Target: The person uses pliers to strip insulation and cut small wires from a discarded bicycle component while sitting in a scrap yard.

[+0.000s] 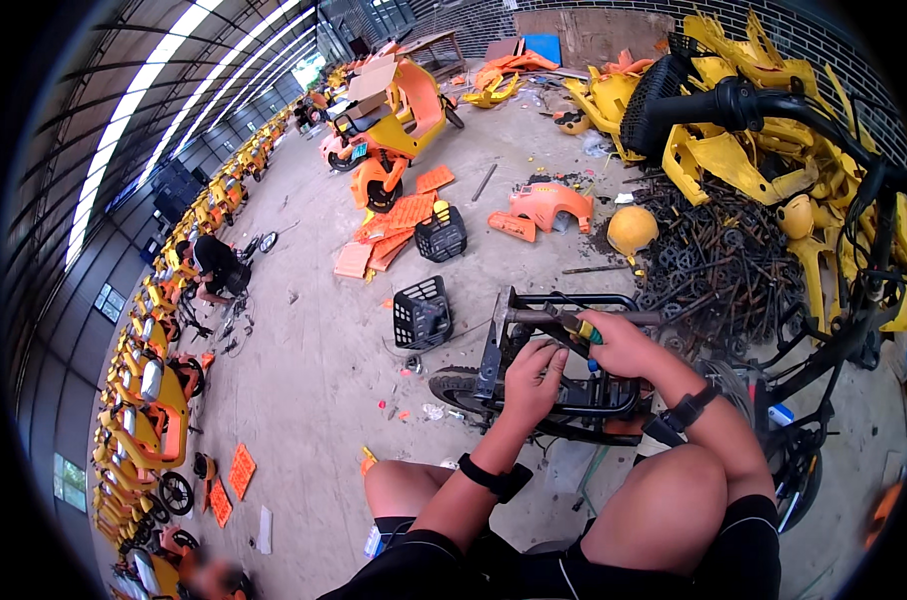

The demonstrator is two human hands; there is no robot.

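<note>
- Far left, a long row of yellow-and-orange scooters [146, 400] stands along the wall; a crouching person [217, 268] in dark clothes is beside it.
- Orange slotted panels [242, 470] lie on the floor near that row.
- Left of centre, a yellow-and-orange scooter [404, 125] carries an open cardboard box [372, 80]; what is inside cannot be made out. A small turquoise plate on the scooter is too small to read.
- A black slatted plastic basket [423, 313] lies tipped on the concrete, its contents unclear; a second black basket [441, 236] lies beyond it, against stacked orange panels [406, 212].
- At centre front, the black rear rack [491, 368] of a two-wheeler sits above its tyre [454, 384], directly before the person's knees.
- The left hand [536, 377] is at the rack, fingers bent and thumb near them; whether they pinch anything cannot be told.
- Beyond, an orange fairing [551, 206] bears small dark lettering.
- The right hand [619, 345] is closed around a green-and-yellow-handled tool [590, 332] over the rack.
- Further right, a yellow helmet [633, 230] rests beside heaped dark metal parts [719, 270], yellow body panels [764, 65] and a black handlebar [764, 102].
</note>
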